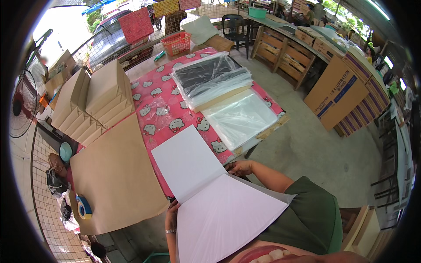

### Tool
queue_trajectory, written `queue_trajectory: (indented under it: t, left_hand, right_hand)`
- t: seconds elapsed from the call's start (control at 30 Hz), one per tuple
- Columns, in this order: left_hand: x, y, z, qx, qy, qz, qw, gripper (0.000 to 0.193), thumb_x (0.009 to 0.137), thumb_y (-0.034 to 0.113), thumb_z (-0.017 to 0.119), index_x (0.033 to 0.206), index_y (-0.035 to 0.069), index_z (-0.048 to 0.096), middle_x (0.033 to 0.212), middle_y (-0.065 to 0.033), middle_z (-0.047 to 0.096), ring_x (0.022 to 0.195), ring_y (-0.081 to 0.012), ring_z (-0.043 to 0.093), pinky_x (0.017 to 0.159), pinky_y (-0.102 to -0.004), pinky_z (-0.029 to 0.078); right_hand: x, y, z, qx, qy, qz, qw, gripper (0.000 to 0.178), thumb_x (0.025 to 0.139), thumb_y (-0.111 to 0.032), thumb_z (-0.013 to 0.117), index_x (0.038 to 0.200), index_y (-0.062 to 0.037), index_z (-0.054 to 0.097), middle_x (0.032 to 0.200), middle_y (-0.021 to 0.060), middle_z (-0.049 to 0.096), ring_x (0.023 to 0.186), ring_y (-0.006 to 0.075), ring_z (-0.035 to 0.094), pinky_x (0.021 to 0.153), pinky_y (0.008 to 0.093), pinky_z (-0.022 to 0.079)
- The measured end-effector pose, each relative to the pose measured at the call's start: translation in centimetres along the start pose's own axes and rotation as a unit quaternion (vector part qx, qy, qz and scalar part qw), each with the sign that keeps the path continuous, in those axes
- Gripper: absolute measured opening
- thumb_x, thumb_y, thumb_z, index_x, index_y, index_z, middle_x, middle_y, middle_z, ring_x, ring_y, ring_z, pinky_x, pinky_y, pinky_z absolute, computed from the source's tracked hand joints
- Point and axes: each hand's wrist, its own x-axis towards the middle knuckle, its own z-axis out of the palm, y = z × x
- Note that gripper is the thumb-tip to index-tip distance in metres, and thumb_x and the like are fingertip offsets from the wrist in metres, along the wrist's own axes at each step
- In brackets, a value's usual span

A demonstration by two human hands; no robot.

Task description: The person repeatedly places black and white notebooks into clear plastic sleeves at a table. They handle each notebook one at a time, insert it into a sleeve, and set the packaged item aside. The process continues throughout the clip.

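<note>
A large white board [188,162] slants from the table edge toward my torso. Its lower part [228,217] is wider and glossy, with a greyish seam crossing between my hands; I cannot tell whether clear plastic covers that part. At the left end of the seam, my left hand [172,209] is closed on the edge, a band round its wrist. My right hand [239,168] pinches the opposite edge. Beyond it on the table lie a pile of clear plastic sleeves [241,118] and a plastic-wrapped stack with a dark top [210,76].
A pink patterned cloth [169,116] covers the table. On the left are folded brown paper stacks [107,90], a brown sheet [116,179] and a tape roll [83,207]. A red basket [176,43] stands at the back; cardboard boxes [337,94] lean at right.
</note>
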Motion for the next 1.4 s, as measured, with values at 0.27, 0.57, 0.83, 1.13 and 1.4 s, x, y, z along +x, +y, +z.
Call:
queue_trajectory:
  t: [0.27, 0.57, 0.83, 1.13, 1.4]
  left_hand:
    - [-1.5, 2.0, 2.3, -0.034, 0.002, -0.032, 0.999, 0.035, 0.084, 0.011, 0.059, 0.115, -0.004, 0.055, 0.113, -0.0096, 0.059, 0.101, -0.0171, 0.055, 0.090, -0.0306, 0.043]
    - [-1.4, 2.1, 2.8, 0.111, 0.150, 0.116, 0.975, 0.026, 0.075, -0.002, 0.061, 0.100, -0.007, 0.059, 0.092, -0.0128, 0.064, 0.078, -0.0186, 0.061, 0.068, -0.0288, 0.050]
    - [0.7, -3.0, -2.1, 0.123, 0.201, 0.144, 0.961, 0.031, 0.077, 0.005, 0.065, 0.104, -0.005, 0.058, 0.085, -0.0101, 0.063, 0.075, -0.0147, 0.059, 0.066, -0.0248, 0.047]
    - [-13.5, 6.1, 6.2, 0.427, 0.051, 0.423, 0.798, 0.068, 0.064, 0.021, 0.076, 0.122, 0.003, 0.045, 0.125, -0.0194, 0.050, 0.123, -0.0342, 0.041, 0.104, -0.0444, 0.031]
    - [-9.5, 5.7, 7.3, 0.294, -0.127, 0.274, 0.907, 0.025, 0.075, 0.003, 0.059, 0.099, 0.001, 0.067, 0.103, -0.0153, 0.065, 0.102, -0.0241, 0.061, 0.093, -0.0338, 0.045]
  right_hand:
    - [0.2, 0.6, -0.5, 0.009, 0.003, -0.009, 1.000, 0.033, 0.083, -0.011, 0.063, 0.114, -0.0079, 0.052, 0.099, -0.0001, 0.061, 0.088, 0.0115, 0.059, 0.080, 0.0266, 0.046]
    - [0.4, 0.7, -0.6, 0.018, 0.007, -0.011, 1.000, 0.032, 0.083, -0.010, 0.062, 0.113, -0.0064, 0.051, 0.100, 0.0024, 0.061, 0.089, 0.0132, 0.060, 0.081, 0.0274, 0.047]
    - [-1.2, -1.0, 1.7, -0.105, 0.075, 0.002, 0.992, 0.038, 0.082, -0.015, 0.064, 0.117, -0.0084, 0.051, 0.105, 0.0016, 0.056, 0.095, 0.0146, 0.053, 0.086, 0.0295, 0.041]
    - [-10.4, -1.6, 8.8, -0.602, 0.182, -0.496, 0.599, 0.039, 0.081, -0.023, 0.062, 0.115, -0.0054, 0.056, 0.114, 0.0122, 0.057, 0.108, 0.0315, 0.052, 0.096, 0.0399, 0.038]
    - [-10.4, -2.9, 14.6, -0.409, 0.034, -0.437, 0.800, 0.030, 0.086, -0.025, 0.055, 0.102, -0.0010, 0.063, 0.107, 0.0130, 0.061, 0.104, 0.0250, 0.057, 0.091, 0.0334, 0.042]
